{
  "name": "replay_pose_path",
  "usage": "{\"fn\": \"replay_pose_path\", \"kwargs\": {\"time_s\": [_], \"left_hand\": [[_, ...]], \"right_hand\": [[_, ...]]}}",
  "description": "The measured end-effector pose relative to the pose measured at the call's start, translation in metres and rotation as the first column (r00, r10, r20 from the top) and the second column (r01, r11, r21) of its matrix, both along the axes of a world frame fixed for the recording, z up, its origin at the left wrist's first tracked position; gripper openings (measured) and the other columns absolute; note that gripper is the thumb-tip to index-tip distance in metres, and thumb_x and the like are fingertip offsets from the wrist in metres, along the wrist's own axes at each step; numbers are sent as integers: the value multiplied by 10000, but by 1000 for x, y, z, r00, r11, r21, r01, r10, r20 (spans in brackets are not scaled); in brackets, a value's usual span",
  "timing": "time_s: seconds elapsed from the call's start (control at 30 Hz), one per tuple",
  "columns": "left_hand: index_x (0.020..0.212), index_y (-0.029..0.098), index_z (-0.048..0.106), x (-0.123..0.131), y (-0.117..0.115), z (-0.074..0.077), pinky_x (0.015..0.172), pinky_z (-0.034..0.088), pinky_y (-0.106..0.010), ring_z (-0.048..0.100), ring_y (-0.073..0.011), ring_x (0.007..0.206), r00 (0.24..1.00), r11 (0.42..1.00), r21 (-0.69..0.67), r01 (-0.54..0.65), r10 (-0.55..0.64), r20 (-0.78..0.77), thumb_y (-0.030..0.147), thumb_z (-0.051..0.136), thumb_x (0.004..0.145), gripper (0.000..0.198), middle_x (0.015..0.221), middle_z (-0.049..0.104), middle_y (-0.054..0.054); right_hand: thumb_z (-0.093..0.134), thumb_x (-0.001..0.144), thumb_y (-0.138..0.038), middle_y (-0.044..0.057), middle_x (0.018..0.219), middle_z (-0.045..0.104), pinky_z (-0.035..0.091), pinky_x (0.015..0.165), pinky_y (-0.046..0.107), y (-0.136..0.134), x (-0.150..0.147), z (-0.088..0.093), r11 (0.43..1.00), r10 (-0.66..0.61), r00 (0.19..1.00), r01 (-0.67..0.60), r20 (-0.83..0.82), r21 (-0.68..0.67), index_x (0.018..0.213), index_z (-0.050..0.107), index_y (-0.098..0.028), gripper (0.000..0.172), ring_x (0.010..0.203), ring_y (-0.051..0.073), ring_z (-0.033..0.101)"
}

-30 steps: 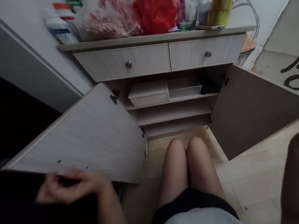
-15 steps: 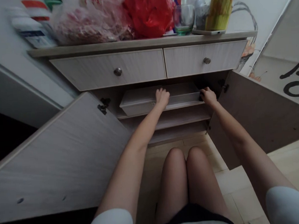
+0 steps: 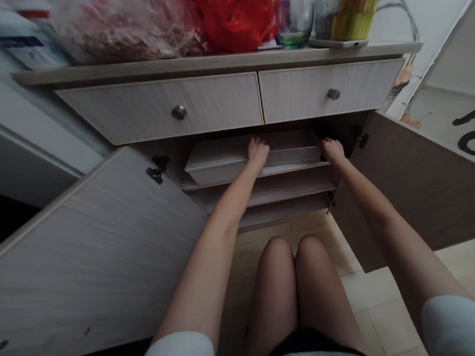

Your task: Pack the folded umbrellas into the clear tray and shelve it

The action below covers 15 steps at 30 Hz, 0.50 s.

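Plastic storage box (image 3: 215,160) on upper cabinet shelf (image 3: 294,168), near front edge. Likely light, stiff; best held at ends. Left hand (image 3: 258,154): fingers clenched over front rim. Right hand (image 3: 333,150): at right end, grip unclear.

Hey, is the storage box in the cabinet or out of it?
In. The storage box sits on the cabinet shelf, with the left hand on its front edge.
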<state>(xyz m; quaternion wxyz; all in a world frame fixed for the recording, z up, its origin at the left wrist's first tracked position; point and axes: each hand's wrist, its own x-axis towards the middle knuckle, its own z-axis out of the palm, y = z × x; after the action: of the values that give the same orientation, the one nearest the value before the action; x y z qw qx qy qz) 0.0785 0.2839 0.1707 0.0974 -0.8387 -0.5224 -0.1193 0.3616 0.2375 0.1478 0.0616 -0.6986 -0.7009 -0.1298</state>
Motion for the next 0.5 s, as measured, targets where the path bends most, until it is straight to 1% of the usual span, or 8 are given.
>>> {"fn": "replay_pose_path", "kwargs": {"time_s": [0.07, 0.13, 0.2, 0.23, 0.3, 0.37, 0.43, 0.5], "left_hand": [[944, 113, 782, -5, -1, 6, 1077, 320, -478, 488, -333, 1289, 999, 999, 39, 19, -20, 34, 64, 456, 902, 332, 1112, 703, -176], [940, 132, 781, -11, -7, 14, 1062, 331, -481, 480, -336, 1273, 996, 997, 68, 48, -53, 69, 136, 503, 929, 278, 1110, 692, -160], [950, 145, 782, -16, -21, 20, 1052, 334, -496, 475, -340, 1252, 990, 992, 92, 88, -97, 100, 224, 538, 954, 256, 1124, 674, -159], [951, 149, 784, -19, -32, 22, 1046, 336, -506, 474, -343, 1241, 986, 989, 104, 104, -116, 120, 261, 554, 959, 256, 1136, 664, -163], [942, 166, 789, -25, -60, 22, 1031, 340, -520, 470, -349, 1234, 977, 986, 121, 114, -133, 166, 300, 585, 956, 244, 1173, 642, -166], [926, 196, 791, -33, -96, 15, 1010, 351, -520, 468, -346, 1234, 968, 984, 140, 108, -136, 212, 298, 615, 943, 203, 1202, 629, -151], [916, 230, 790, -44, -134, 3, 982, 368, -506, 481, -332, 1220, 960, 980, 165, 108, -146, 238, 286, 639, 931, 162, 1208, 631, -128], [910, 261, 789, -57, -171, -11, 951, 384, -489, 502, -316, 1192, 957, 977, 189, 102, -148, 251, 284, 664, 915, 128, 1182, 649, -109]], "right_hand": [[345, 992, -128, 225, 1145, 670, 377, 757, 320, -8, 4, 5, 999, -6, 1000, 6, -9, 42, 1127, 690, -59, 376, 954, 243, 632], [359, 999, -169, 212, 1131, 672, 366, 731, 320, -20, 9, 11, 995, -2, 1000, 4, -23, 96, 1107, 694, -75, 365, 943, 250, 622], [367, 1002, -204, 190, 1109, 677, 359, 710, 320, -35, 16, 17, 988, 11, 999, -6, -33, 152, 1087, 702, -97, 361, 921, 251, 614], [372, 1002, -213, 179, 1096, 679, 357, 703, 319, -44, 20, 19, 985, 19, 999, -12, -35, 173, 1076, 707, -107, 359, 908, 248, 611], [389, 999, -219, 162, 1070, 684, 360, 695, 315, -66, 27, 23, 978, 44, 998, -35, -37, 203, 1058, 717, -123, 348, 882, 237, 608], [412, 993, -223, 153, 1039, 688, 368, 694, 311, -92, 30, 22, 973, 90, 995, -80, -34, 217, 1041, 728, -134, 331, 858, 226, 606], [435, 988, -233, 148, 1000, 692, 376, 701, 308, -123, 29, 16, 967, 147, 989, -137, -28, 216, 1017, 737, -139, 318, 839, 219, 604], [447, 993, -250, 137, 967, 695, 382, 713, 304, -157, 23, 6, 959, 205, 978, -195, -28, 204, 994, 743, -149, 313, 830, 213, 603]]}}
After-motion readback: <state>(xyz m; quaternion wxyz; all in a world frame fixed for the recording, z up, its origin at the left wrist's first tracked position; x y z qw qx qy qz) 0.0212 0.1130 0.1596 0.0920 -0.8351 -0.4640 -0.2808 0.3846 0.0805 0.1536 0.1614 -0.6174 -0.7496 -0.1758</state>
